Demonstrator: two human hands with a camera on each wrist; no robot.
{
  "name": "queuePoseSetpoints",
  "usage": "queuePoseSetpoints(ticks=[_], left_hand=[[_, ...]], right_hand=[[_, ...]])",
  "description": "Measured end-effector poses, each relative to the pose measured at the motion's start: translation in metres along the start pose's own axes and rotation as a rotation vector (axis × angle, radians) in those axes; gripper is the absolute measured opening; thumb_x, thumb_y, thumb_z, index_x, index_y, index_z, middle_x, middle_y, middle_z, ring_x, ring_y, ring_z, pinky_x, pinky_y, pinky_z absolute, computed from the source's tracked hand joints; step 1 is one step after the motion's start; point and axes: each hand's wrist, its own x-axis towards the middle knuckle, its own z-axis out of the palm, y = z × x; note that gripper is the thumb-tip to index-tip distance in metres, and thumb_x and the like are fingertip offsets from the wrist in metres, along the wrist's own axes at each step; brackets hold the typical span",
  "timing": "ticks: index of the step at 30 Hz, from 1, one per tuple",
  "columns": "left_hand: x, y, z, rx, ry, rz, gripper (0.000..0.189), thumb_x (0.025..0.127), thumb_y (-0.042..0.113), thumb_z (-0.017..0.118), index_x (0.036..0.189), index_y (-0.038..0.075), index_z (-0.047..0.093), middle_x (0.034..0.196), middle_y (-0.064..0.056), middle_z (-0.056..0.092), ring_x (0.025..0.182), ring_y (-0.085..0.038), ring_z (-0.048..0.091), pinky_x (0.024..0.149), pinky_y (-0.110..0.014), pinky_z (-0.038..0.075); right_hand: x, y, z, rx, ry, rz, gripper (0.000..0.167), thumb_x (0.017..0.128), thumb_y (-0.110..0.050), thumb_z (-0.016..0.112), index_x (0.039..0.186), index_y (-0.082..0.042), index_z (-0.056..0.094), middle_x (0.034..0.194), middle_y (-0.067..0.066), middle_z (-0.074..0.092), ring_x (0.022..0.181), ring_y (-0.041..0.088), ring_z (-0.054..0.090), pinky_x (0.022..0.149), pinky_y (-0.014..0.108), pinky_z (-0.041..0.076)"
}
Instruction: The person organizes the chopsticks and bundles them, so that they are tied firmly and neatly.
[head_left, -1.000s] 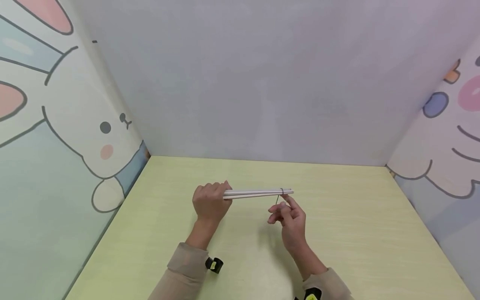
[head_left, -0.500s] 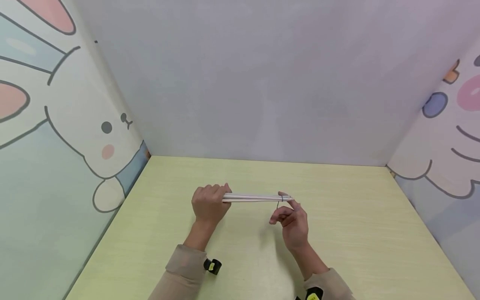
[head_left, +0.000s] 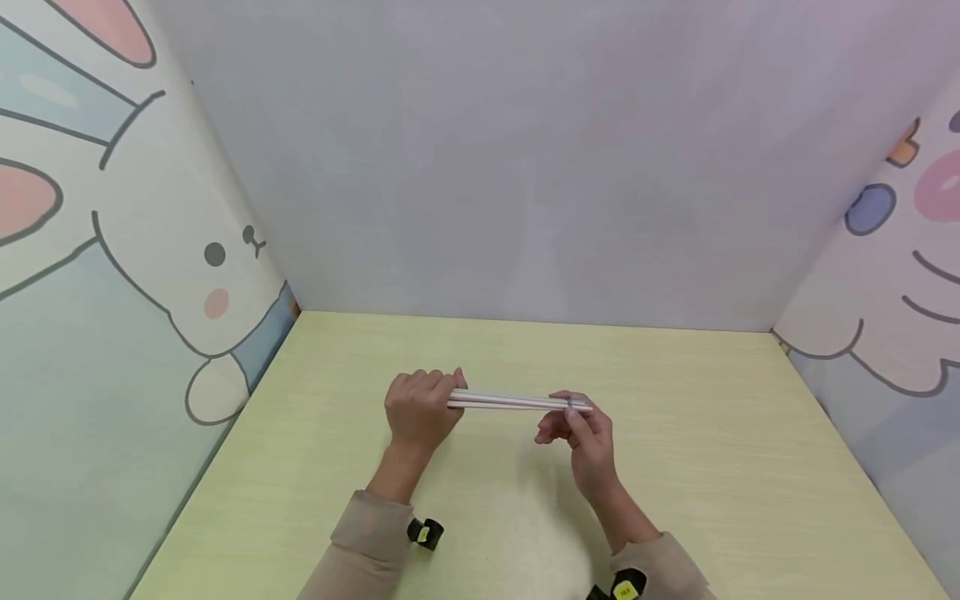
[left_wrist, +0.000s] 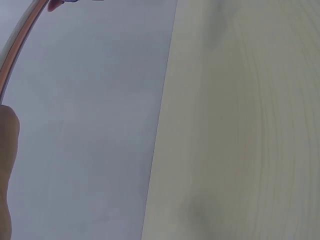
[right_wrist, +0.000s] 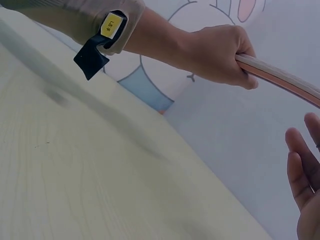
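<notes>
A thin bundle of pale chopsticks (head_left: 506,401) is held level above the table. My left hand (head_left: 420,410) grips its left end in a fist, knuckles up. Around the right end runs a thin dark elastic band (head_left: 570,402). There my right hand (head_left: 588,442) pinches the bundle between thumb and index finger, the other fingers curled loosely below. In the right wrist view the chopsticks (right_wrist: 280,77) stick out of the left fist, and the right fingers (right_wrist: 298,175) show at the edge. Only part of the bundle (left_wrist: 21,45) appears in the left wrist view.
Under both hands spreads a pale yellow wood-grain table (head_left: 712,442). A plain grey wall (head_left: 525,167) closes off the back, with cartoon-printed panels at the left (head_left: 165,225) and right (head_left: 885,275). Black straps with yellow labels sit on both sleeve cuffs.
The right thumb has come over the chopsticks' right end, and the hanging loop of the band no longer shows below. The bundle's right end has dipped slightly. My left hand keeps its grip.
</notes>
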Motion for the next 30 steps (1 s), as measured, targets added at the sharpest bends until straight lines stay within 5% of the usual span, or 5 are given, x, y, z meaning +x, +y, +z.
queuePoseSetpoints(ticks=[12, 20, 23, 26, 30], left_hand=[[0.0, -0.008, 0.0, -0.027, 0.036, -0.054, 0.033, 0.085, 0.017, 0.06, 0.053, 0.012, 0.052, 0.048, -0.001, 0.055, 0.038, -0.016, 0.041, 0.04, -0.033, 0.036], [0.006, -0.012, -0.001, -0.024, 0.07, -0.076, 0.033, 0.081, 0.014, 0.062, 0.051, 0.011, 0.05, 0.045, 0.0, 0.049, 0.037, -0.016, 0.037, 0.039, -0.032, 0.031], [0.005, -0.013, -0.001, -0.013, 0.047, -0.106, 0.028, 0.077, 0.011, 0.064, 0.051, 0.011, 0.051, 0.044, 0.0, 0.047, 0.037, -0.016, 0.035, 0.04, -0.031, 0.028], [0.003, -0.013, -0.002, 0.005, 0.006, -0.148, 0.026, 0.078, 0.01, 0.061, 0.052, 0.011, 0.054, 0.043, 0.0, 0.045, 0.037, -0.015, 0.031, 0.041, -0.03, 0.025], [0.003, -0.013, -0.003, 0.021, -0.037, -0.194, 0.024, 0.079, 0.01, 0.059, 0.055, 0.011, 0.059, 0.044, -0.001, 0.046, 0.037, -0.016, 0.031, 0.041, -0.032, 0.028]], right_hand=[[-0.002, -0.002, -0.002, -0.005, 0.142, 0.064, 0.019, 0.105, -0.005, 0.037, 0.104, -0.002, 0.056, 0.083, 0.005, 0.075, 0.062, 0.017, 0.073, 0.06, 0.029, 0.058], [-0.003, 0.006, -0.012, -0.367, 0.087, 0.155, 0.009, 0.103, 0.0, 0.052, 0.098, 0.007, 0.057, 0.083, 0.017, 0.074, 0.06, 0.02, 0.072, 0.06, 0.031, 0.059], [-0.003, 0.011, -0.013, -0.599, -0.041, -0.03, 0.004, 0.095, 0.003, 0.065, 0.095, 0.0, 0.066, 0.077, 0.016, 0.073, 0.055, 0.017, 0.07, 0.055, 0.026, 0.057], [-0.001, 0.017, -0.015, -0.829, -0.172, -0.381, 0.006, 0.094, -0.006, 0.07, 0.095, -0.001, 0.074, 0.079, 0.01, 0.075, 0.058, 0.014, 0.07, 0.054, 0.021, 0.055], [0.002, 0.021, -0.009, -0.945, -0.249, -0.688, 0.024, 0.1, -0.017, 0.063, 0.109, 0.002, 0.076, 0.083, 0.009, 0.075, 0.062, 0.013, 0.07, 0.056, 0.021, 0.055]])
